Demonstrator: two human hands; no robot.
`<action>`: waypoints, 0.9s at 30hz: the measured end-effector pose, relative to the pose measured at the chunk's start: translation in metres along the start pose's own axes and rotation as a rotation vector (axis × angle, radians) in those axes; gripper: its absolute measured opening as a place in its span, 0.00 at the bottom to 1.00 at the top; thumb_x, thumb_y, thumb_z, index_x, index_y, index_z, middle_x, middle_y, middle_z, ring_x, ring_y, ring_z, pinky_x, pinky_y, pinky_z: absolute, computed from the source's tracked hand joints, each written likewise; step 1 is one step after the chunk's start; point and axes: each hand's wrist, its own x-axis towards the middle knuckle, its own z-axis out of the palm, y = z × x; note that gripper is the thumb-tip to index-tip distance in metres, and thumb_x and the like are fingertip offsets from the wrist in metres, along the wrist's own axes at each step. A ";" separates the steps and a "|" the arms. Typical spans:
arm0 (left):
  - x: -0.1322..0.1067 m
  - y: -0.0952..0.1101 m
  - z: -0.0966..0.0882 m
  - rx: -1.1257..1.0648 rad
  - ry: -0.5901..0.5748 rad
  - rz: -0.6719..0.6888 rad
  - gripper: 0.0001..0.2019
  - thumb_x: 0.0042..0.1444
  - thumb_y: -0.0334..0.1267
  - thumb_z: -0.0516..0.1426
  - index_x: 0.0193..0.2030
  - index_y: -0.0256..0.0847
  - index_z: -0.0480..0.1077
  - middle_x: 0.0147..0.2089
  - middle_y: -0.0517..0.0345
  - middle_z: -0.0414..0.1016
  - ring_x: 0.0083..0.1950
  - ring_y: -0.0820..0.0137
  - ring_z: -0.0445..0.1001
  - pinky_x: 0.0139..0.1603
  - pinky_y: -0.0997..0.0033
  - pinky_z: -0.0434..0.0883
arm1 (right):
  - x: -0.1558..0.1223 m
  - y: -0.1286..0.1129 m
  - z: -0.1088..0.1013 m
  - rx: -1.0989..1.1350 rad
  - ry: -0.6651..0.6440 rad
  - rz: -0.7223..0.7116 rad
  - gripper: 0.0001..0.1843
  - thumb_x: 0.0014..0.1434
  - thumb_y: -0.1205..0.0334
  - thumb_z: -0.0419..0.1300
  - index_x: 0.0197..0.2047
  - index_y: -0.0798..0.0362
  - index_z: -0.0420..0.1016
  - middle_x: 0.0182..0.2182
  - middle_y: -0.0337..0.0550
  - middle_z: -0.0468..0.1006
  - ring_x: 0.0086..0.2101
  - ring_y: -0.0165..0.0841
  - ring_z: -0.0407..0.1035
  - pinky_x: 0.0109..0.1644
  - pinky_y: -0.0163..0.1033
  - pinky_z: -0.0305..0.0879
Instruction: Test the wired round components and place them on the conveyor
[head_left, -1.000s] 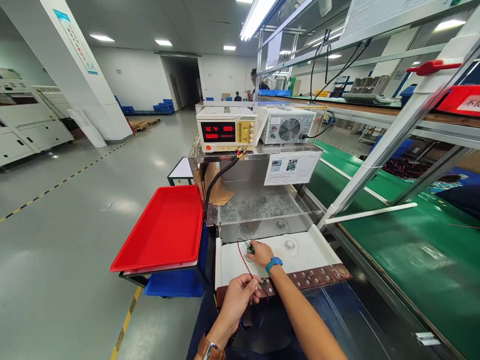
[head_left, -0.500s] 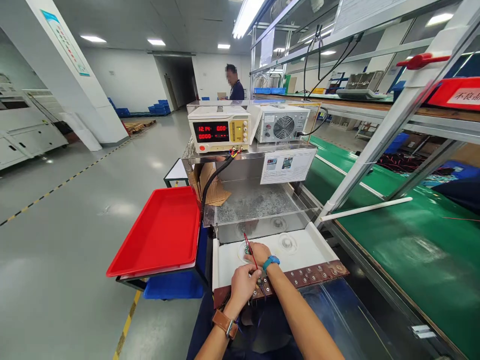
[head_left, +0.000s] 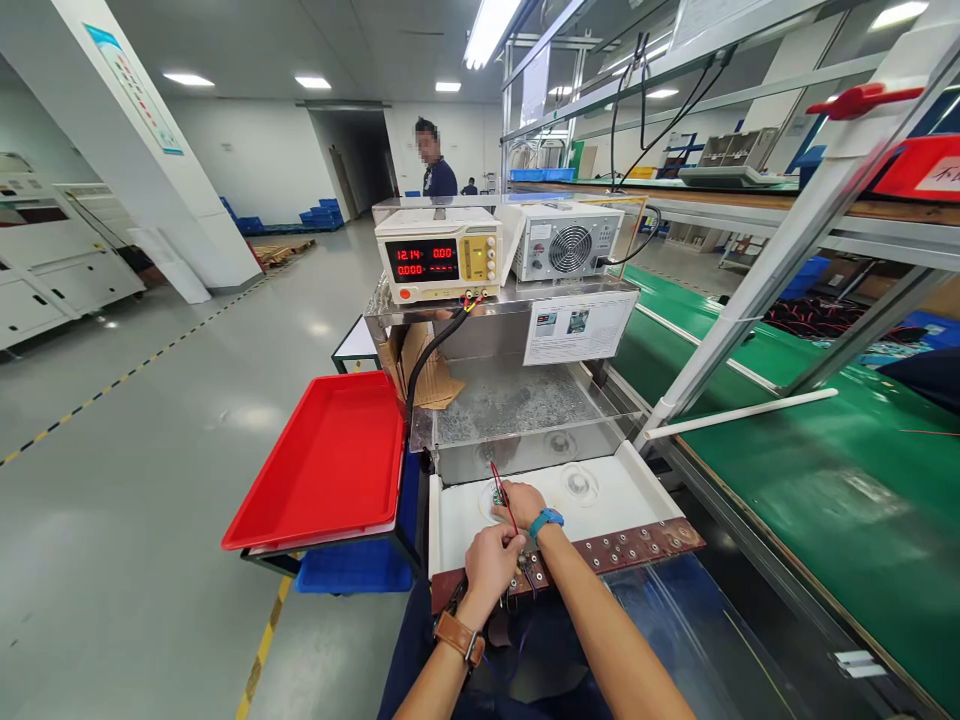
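Observation:
Over the white tray (head_left: 457, 540), my right hand (head_left: 523, 502) is closed around a small green circuit board (head_left: 498, 497), only part of which shows. A red wire (head_left: 501, 482) loops up from the board and runs down towards my left hand. Pinched on the wire's lower end, my left hand (head_left: 491, 560) is just above the brown terminal strip (head_left: 622, 546) with its rows of metal studs. Dark leads (head_left: 531, 575) hang at the strip near my left fingers. My fingertips hide the wire's end.
Ahead stands a power supply (head_left: 439, 258) with red digits, next to a second unit with a fan (head_left: 571, 250). A red tray (head_left: 322, 460) sits at the left. A metal post (head_left: 742, 300) and green conveyor (head_left: 840, 490) flank the right. A person (head_left: 439, 170) is in the background.
Both hands keep nearly the same pose, board and wire still held. The view has shifted slightly. The person in the background has moved left, and another person shows behind.

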 end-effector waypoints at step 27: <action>-0.003 0.002 -0.002 0.033 -0.001 -0.035 0.08 0.58 0.41 0.56 0.36 0.46 0.77 0.39 0.64 0.80 0.43 0.69 0.75 0.36 0.72 0.55 | -0.002 -0.001 -0.001 0.022 -0.010 0.005 0.23 0.55 0.51 0.60 0.50 0.55 0.71 0.42 0.52 0.78 0.45 0.43 0.72 0.43 0.39 0.60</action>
